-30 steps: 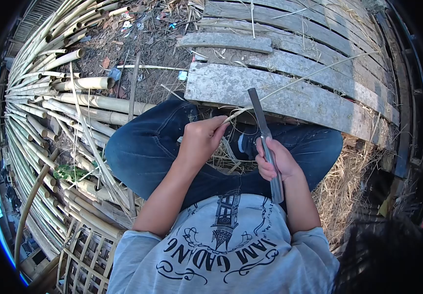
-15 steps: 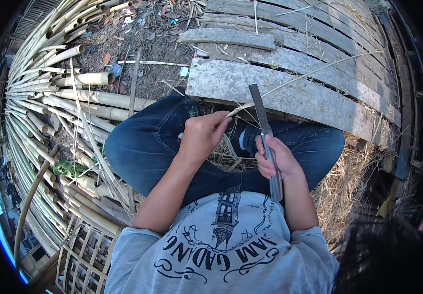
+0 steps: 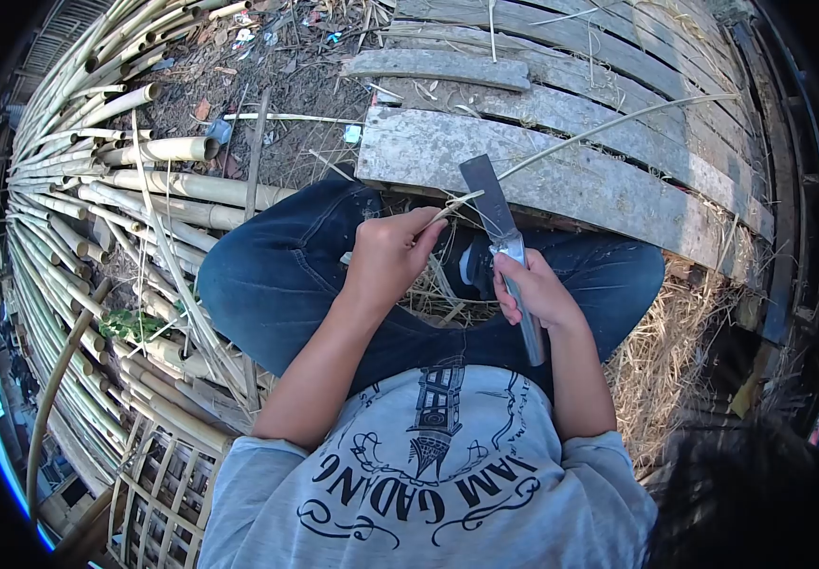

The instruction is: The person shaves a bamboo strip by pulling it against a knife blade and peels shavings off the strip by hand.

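My left hand [image 3: 392, 248] pinches the near end of a long, thin bamboo strip [image 3: 608, 126], which runs up and right across the planks. In my right hand [image 3: 534, 289] is a knife [image 3: 488, 196] with a wide flat blade and a long metallic-looking handle [image 3: 531, 337]. The blade points up and away from me, crossing the strip a little right of my left fingertips. Fine split slivers stick out around the strip near the blade. Both hands are closed above my crossed legs, and shavings [image 3: 436, 305] lie between them.
A low platform of worn wooden planks [image 3: 447, 142] stands in front of my knees. Many bamboo poles [image 3: 172, 150] are piled at the left, beside a woven bamboo lattice [image 3: 167, 484]. Straw-like shavings [image 3: 661, 365] cover the ground at the right.
The knife has turned so that its flat side faces me more, and its tip has shifted slightly left. My left hand keeps its pinch on the strip.
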The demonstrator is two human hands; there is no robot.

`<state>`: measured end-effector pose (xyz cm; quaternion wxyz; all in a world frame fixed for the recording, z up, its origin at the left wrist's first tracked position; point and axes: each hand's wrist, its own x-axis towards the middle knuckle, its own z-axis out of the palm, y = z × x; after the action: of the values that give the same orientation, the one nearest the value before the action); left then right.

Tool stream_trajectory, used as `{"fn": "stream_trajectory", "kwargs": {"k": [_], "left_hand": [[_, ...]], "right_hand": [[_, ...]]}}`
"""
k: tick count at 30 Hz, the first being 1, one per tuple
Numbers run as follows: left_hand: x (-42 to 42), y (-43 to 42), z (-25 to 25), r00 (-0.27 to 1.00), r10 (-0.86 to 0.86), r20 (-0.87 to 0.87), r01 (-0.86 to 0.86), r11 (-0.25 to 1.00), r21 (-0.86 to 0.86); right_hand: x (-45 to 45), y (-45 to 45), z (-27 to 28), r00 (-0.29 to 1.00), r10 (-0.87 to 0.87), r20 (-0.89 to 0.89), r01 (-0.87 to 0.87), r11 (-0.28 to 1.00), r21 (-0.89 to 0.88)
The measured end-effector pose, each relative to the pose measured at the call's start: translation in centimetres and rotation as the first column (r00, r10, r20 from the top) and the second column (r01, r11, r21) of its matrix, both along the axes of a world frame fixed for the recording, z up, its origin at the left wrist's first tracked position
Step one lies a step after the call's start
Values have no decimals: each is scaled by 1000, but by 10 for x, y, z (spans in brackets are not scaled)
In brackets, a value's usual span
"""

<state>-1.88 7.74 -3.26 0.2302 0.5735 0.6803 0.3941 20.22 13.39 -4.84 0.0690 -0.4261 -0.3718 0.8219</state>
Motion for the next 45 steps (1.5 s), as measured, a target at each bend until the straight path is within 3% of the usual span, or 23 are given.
{"fn": "stream_trajectory", "kwargs": {"k": [2,4,5,6,8,13,16,17,18,19,20,22,23,24,26,30,32,33,34,37,42,45], "left_hand": [[-2,0,2,1000,16,1,-16,1000,0],[-3,0,2,1000,13,9,-13,1000,-28],[-3,0,1,1000,17,10,-17,999,-29],[-2,0,0,1000,21,21,-21,1000,-15],[-2,-1,-1,999,19,30,-19,1000,-2],[1,0,-1,1000,-16,-15,16,1000,-8],[0,-1,-1,1000,-4,-3,4,1000,-20],[-1,-2,-1,1000,-4,-9,3,1000,-25],[-1,-2,-2,1000,1,-8,-1,1000,-18],[-1,0,-2,1000,8,-4,-8,1000,-5],[-1,1,-1,1000,10,-2,-10,1000,-2],[-1,-1,-1,999,32,44,-30,999,-38],[-1,-2,-2,999,32,44,-30,999,-43],[-1,-2,-3,1000,17,15,-16,999,-40],[-1,-1,-3,1000,2,-10,-2,999,-37],[-1,-1,-5,1000,-8,-9,8,1000,-5],[-1,-2,-6,1000,-6,-24,6,1000,-2],[-1,-1,-5,1000,-2,-8,1,999,-41],[-2,-1,-3,1000,4,7,-3,997,-81],[-2,-1,-3,999,23,23,-22,999,-43],[-1,-3,-2,1000,-7,-18,7,999,-31],[-1,-1,-4,1000,-8,-13,8,1000,-17]], "right_hand": [[1,-2,1,998,-10,-59,6,998,-67],[-1,-5,4,967,-135,-218,88,973,-213],[-6,-8,5,983,-182,-7,181,983,-30],[-8,-9,6,984,-179,-6,179,983,-33],[-9,-12,8,980,-99,170,61,974,218],[-4,-12,9,984,-24,174,-1,990,144],[1,-8,-2,999,-7,54,5,1000,28],[6,-9,-6,970,-75,-230,20,972,-233],[6,-10,-5,860,-209,-466,-39,882,-469],[3,-13,-3,921,-174,-348,34,927,-373],[-2,-13,0,922,-171,-347,33,928,-370],[-10,-17,2,978,-185,97,174,979,105],[-10,-18,-5,979,-170,109,147,970,193],[-11,-19,-1,979,-172,108,149,970,191],[-11,-20,13,980,-29,195,-4,986,168],[2,-9,7,990,18,142,-24,999,44],[14,-6,-12,922,-121,-368,-42,913,-406],[7,-8,-4,980,-75,-183,23,962,-272],[0,-10,1,980,-68,-185,15,962,-271],[-14,-19,1,986,-106,132,88,987,132],[-15,-21,20,975,-33,221,-3,987,160],[0,-12,5,995,30,94,-33,999,32]]}}
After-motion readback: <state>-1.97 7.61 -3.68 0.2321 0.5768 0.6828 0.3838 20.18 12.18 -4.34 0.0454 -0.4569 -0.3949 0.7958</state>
